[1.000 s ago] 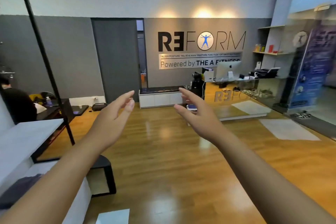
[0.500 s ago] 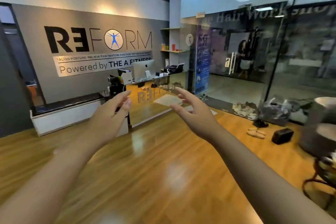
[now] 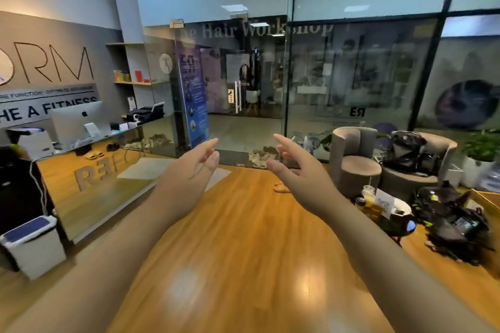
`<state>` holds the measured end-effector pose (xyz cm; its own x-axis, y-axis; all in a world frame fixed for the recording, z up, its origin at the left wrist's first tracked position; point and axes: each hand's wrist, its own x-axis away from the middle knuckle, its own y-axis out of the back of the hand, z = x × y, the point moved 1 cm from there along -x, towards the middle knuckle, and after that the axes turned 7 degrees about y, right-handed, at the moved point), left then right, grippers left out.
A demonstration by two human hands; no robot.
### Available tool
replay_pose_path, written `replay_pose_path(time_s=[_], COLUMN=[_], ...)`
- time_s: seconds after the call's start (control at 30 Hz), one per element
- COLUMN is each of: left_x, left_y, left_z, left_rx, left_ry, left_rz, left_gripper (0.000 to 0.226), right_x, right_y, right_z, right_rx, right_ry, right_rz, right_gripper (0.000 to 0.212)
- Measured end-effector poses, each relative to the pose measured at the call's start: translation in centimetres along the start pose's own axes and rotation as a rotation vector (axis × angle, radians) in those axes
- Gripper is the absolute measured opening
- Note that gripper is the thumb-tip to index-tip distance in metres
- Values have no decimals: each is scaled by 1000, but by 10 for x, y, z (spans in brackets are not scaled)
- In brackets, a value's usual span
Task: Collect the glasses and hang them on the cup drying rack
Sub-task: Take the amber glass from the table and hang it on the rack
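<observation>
wood-floored lobby; left hand [image 3: 186, 184] and right hand [image 3: 300, 178] raised, fingers spread, empty, likely searching; no glasses or rack visible.

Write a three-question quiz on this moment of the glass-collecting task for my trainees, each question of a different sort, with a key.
1. True or false: the left hand is holding a glass.
2. Multiple choice: where does the small round table with drink cups stand? A) on the person's right, in front of the grey armchairs; B) behind the reception desk; C) beside the white bin.
3. Fill in: both hands are raised with palms facing each other and fingers ____.

Key
1. False: both the left and the right hand are empty.
2. A.
3. Spread open; no cup drying rack is in view.
</observation>
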<state>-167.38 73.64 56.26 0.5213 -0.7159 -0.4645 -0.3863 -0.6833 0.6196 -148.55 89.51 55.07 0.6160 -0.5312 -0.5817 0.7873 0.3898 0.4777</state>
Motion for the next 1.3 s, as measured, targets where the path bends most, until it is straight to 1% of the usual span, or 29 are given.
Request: replay_pose_path(time_s=[0.2, 0.3, 0.4, 0.53, 0.7, 0.83, 1.03, 1.3], left_x=[-133, -197, -252, -325, -407, -478, -565, -623], left_y=[-92, -130, -169, -225, -298, -356, -425, -565], left_z=[-14, -37, -61, -89, -120, -151, -212, -281], left_rx=[54, 96, 169, 248, 366, 413, 519, 575], left_ry=[-104, -164, -233, -299, -370, -461, -553, -663], left_rz=[74, 84, 128, 180, 276, 379, 462, 521], left_gripper=[51, 50, 50, 51, 51, 51, 49, 49], right_x=[-71, -108, -142, -183, -232, -270, -313, -345], right_y=[69, 111, 147, 186, 230, 268, 327, 412], right_z=[-85, -119, -148, -188, -241, -280, -329, -424], right_rx=[98, 174, 234, 264, 361, 449, 531, 608], right_ry=[-53, -70, -84, -106, -127, -163, -201, -205], right_rz=[-111, -175, -228, -287, -387, -488, -588, -644], right_gripper=[63, 62, 62, 61, 60, 60, 60, 58])
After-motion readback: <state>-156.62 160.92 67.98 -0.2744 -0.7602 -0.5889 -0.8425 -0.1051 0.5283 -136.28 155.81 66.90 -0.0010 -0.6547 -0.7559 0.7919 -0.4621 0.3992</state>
